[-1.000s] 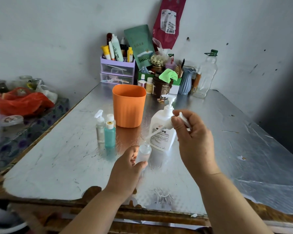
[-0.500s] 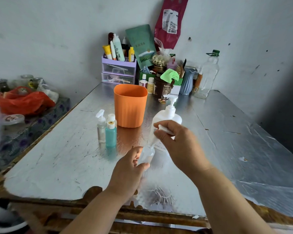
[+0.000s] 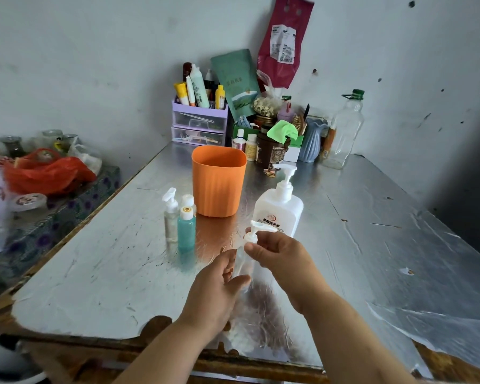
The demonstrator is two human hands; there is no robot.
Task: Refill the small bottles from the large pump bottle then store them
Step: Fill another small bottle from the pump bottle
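Note:
A small clear bottle [image 3: 243,261] stands on the metal table [image 3: 94,267] near the front middle, held round its body by my left hand [image 3: 219,284]. My right hand [image 3: 280,259] pinches its white pump cap [image 3: 257,231] at the bottle's neck. The large white pump bottle [image 3: 279,209] stands just behind, untouched. To the left stand three small bottles: a clear pump one [image 3: 171,217], a teal one [image 3: 186,228] and a white-capped one [image 3: 188,202] behind it. An orange cup [image 3: 219,181] stands behind them.
A purple drawer organiser [image 3: 198,123] with tubes, jars, a blue vase [image 3: 312,139] and an empty clear bottle [image 3: 344,131] crowd the back by the wall. A red bag [image 3: 45,170] lies on a side surface at left. Plastic sheeting [image 3: 427,328] covers the table's right front.
My right hand brought the pump cap with its dip tube down from beside the large bottle onto the small clear bottle's neck. My left hand kept holding the small bottle.

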